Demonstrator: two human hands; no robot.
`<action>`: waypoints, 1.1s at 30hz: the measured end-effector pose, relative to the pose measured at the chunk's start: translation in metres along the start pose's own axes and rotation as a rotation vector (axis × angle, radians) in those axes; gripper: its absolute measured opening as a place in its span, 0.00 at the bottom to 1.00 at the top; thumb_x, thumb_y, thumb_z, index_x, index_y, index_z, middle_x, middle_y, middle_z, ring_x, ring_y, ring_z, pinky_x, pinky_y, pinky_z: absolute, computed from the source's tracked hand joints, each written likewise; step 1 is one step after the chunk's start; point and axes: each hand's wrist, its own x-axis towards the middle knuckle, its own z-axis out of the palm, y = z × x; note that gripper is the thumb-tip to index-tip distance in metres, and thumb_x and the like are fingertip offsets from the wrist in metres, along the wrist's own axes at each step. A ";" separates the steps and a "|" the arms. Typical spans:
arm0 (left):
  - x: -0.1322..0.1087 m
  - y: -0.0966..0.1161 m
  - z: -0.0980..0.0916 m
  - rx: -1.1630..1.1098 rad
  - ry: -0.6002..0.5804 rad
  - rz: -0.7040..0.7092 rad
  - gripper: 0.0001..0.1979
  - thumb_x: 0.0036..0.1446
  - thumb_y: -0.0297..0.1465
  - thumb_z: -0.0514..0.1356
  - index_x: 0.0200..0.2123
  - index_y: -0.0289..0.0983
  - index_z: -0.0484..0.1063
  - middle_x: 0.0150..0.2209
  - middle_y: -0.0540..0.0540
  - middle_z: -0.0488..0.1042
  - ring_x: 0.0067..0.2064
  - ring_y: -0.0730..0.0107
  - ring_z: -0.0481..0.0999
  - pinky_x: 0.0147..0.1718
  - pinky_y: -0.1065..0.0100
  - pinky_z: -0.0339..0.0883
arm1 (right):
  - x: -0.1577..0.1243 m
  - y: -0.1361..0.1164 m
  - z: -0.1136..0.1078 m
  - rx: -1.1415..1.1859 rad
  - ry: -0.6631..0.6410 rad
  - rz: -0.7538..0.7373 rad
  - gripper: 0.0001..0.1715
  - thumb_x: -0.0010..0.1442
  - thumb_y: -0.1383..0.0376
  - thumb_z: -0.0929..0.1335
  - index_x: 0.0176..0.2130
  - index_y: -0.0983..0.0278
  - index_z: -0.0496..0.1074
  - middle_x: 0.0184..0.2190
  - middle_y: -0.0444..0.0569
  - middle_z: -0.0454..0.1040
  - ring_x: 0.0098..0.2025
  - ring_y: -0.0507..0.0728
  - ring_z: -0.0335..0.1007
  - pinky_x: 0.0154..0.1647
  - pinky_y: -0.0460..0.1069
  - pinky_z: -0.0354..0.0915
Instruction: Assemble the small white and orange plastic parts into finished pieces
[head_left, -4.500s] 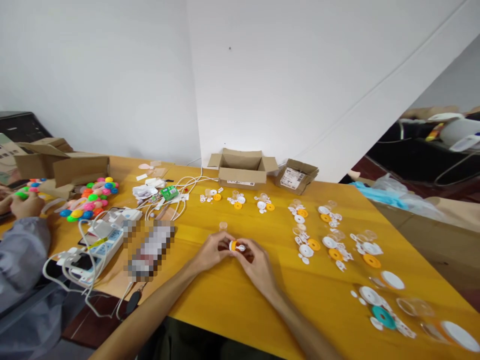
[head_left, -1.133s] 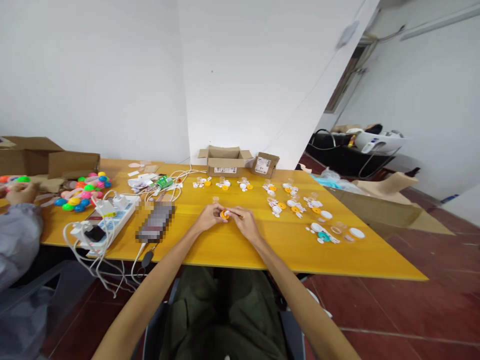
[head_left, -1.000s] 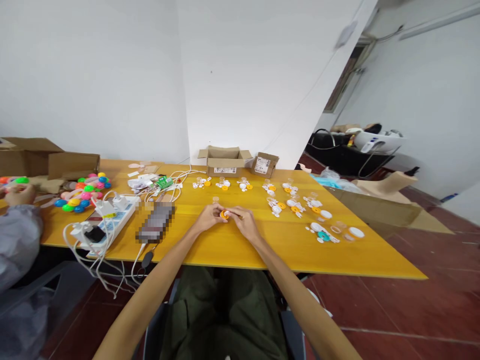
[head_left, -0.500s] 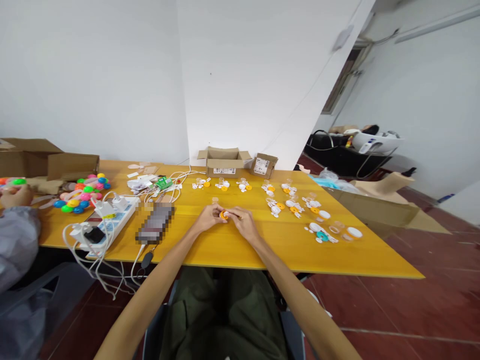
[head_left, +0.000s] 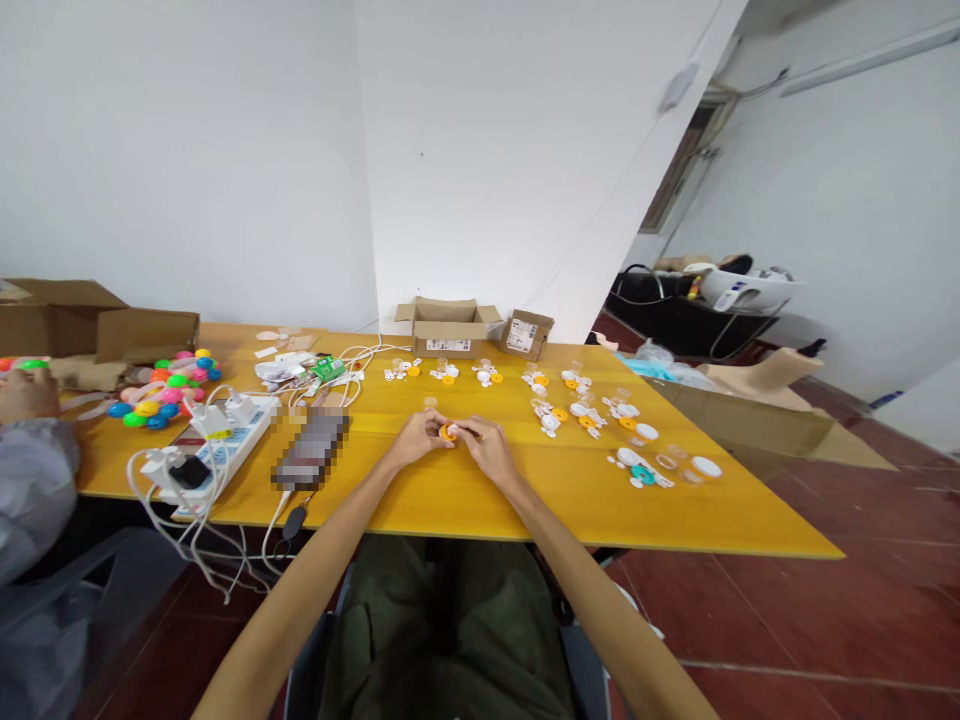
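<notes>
Between my hands, just above the front middle of the yellow table (head_left: 450, 500), is a small orange ring-shaped part (head_left: 445, 433) with a white piece at it. My left hand (head_left: 420, 438) is closed around the orange part from the left. From the right, the fingertips of my right hand (head_left: 486, 445) pinch together at its white side; the exact piece under them is too small to make out. A small clear cup (head_left: 430, 403) stands just beyond my left hand.
Clusters of white and orange parts with clear cups (head_left: 555, 415) spread over the back and right. A teal ring (head_left: 642, 474) lies at the right. Leftward are a power strip (head_left: 232, 450), a phone (head_left: 311, 450), colourful balls (head_left: 161, 395) and another person's hand (head_left: 30, 395). Cardboard boxes (head_left: 450, 330) stand behind.
Both hands stay in nearly the same place around the orange part, with only slight finger movement. The view has shifted a little.
</notes>
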 end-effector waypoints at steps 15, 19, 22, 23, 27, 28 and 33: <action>0.000 0.002 0.004 -0.012 0.006 -0.002 0.21 0.34 0.28 0.74 0.32 0.36 0.71 0.26 0.54 0.74 0.29 0.73 0.75 0.34 0.70 0.70 | 0.002 0.003 0.004 0.008 -0.041 0.127 0.08 0.54 0.64 0.69 0.36 0.60 0.77 0.35 0.48 0.80 0.35 0.57 0.76 0.39 0.52 0.71; -0.001 0.004 0.004 -0.061 -0.013 -0.004 0.23 0.31 0.27 0.74 0.33 0.37 0.69 0.26 0.55 0.74 0.29 0.73 0.76 0.35 0.68 0.72 | 0.001 0.004 0.004 0.010 -0.036 0.125 0.08 0.54 0.64 0.69 0.37 0.60 0.77 0.34 0.49 0.80 0.35 0.58 0.76 0.40 0.53 0.72; 0.000 0.003 0.004 -0.063 -0.007 -0.001 0.23 0.32 0.29 0.74 0.34 0.37 0.69 0.26 0.54 0.74 0.29 0.72 0.76 0.35 0.68 0.72 | 0.000 0.004 0.004 0.026 -0.043 0.125 0.09 0.55 0.63 0.69 0.38 0.60 0.77 0.35 0.48 0.80 0.35 0.57 0.76 0.39 0.52 0.72; 0.000 0.003 0.004 -0.057 -0.001 -0.001 0.24 0.32 0.30 0.74 0.34 0.37 0.69 0.26 0.54 0.74 0.29 0.71 0.76 0.34 0.68 0.72 | 0.000 0.004 0.004 0.026 -0.048 0.125 0.09 0.55 0.63 0.69 0.38 0.60 0.77 0.35 0.48 0.80 0.35 0.57 0.76 0.39 0.52 0.72; 0.001 0.000 0.003 0.046 0.057 0.008 0.23 0.34 0.32 0.74 0.35 0.36 0.71 0.27 0.53 0.75 0.29 0.70 0.76 0.33 0.68 0.71 | 0.000 0.004 0.003 0.016 -0.061 0.114 0.08 0.55 0.63 0.69 0.37 0.59 0.77 0.35 0.48 0.79 0.37 0.58 0.75 0.41 0.52 0.71; 0.000 -0.001 0.003 0.100 0.088 0.026 0.22 0.35 0.33 0.74 0.35 0.36 0.71 0.27 0.53 0.75 0.30 0.70 0.75 0.33 0.68 0.70 | 0.000 0.004 0.003 0.020 -0.061 0.114 0.08 0.55 0.63 0.69 0.37 0.59 0.77 0.36 0.48 0.79 0.37 0.58 0.75 0.41 0.52 0.71; -0.003 0.004 0.001 0.316 0.095 0.107 0.14 0.41 0.35 0.72 0.32 0.36 0.77 0.28 0.51 0.76 0.32 0.69 0.74 0.35 0.68 0.68 | -0.001 0.005 0.002 0.080 -0.077 0.125 0.09 0.55 0.61 0.69 0.38 0.59 0.77 0.37 0.48 0.78 0.38 0.57 0.75 0.39 0.51 0.72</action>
